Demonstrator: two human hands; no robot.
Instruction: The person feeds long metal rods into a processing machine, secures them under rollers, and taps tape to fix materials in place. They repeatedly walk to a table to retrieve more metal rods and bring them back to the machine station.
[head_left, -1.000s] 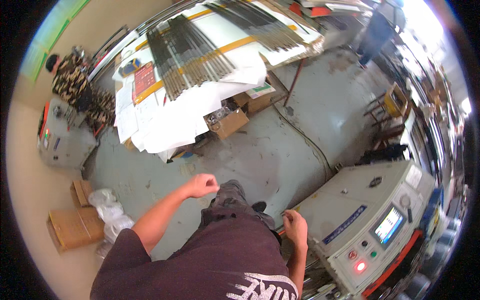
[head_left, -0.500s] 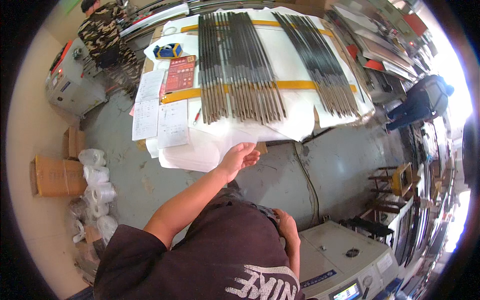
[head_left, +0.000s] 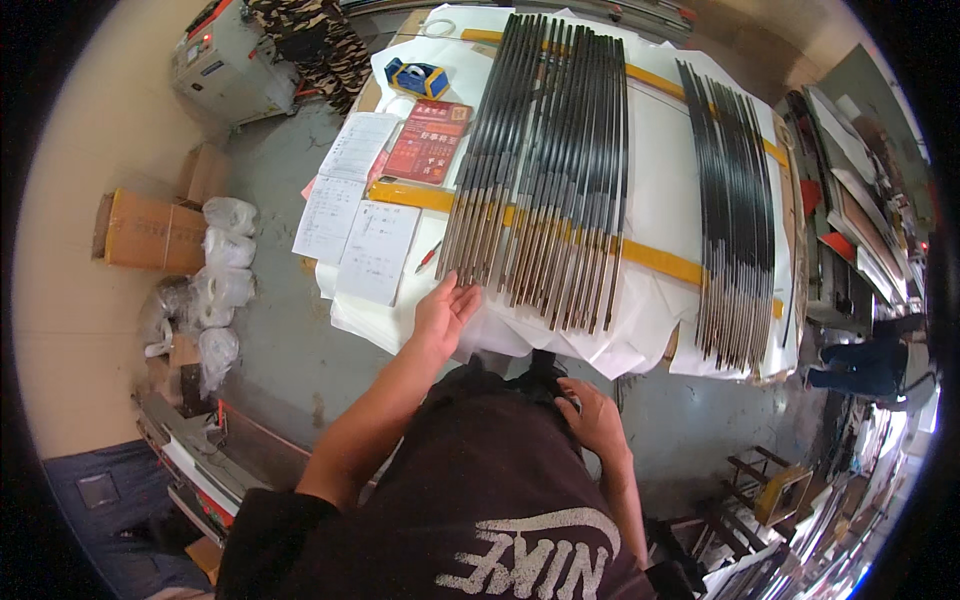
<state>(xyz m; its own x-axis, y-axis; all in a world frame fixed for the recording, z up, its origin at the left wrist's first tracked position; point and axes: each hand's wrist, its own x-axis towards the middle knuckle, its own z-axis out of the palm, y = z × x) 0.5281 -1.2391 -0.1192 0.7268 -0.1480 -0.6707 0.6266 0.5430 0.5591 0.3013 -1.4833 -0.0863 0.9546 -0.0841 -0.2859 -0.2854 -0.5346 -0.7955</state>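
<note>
Many slim black rods (head_left: 560,150) with bare, brownish metal ends lie side by side on a table covered in white sheeting (head_left: 655,215). A second bunch of rods (head_left: 735,200) lies further right. My left hand (head_left: 445,312) is at the table's near edge, palm turned up and fingers loosely apart, right by the near ends of the leftmost rods. Nothing shows in it; whether the fingertips touch a rod, I cannot tell. Close to my waist, my right hand (head_left: 595,415) hangs with fingers loosely bent and thumb apart, holding nothing visible.
Left of the rods lie written sheets (head_left: 378,250), a red pen (head_left: 428,258), a red booklet (head_left: 432,140) and a blue-yellow tape dispenser (head_left: 417,78). Yellow strips (head_left: 660,262) run beneath the rods. Cartons (head_left: 155,232) and wrapped rolls (head_left: 228,250) stand at left. Two other people are further off.
I have come closer to the table, so the rods now sit nearer me. My left hand has moved from beside the table edge to the rod ends. The right hand has lifted slightly.
</note>
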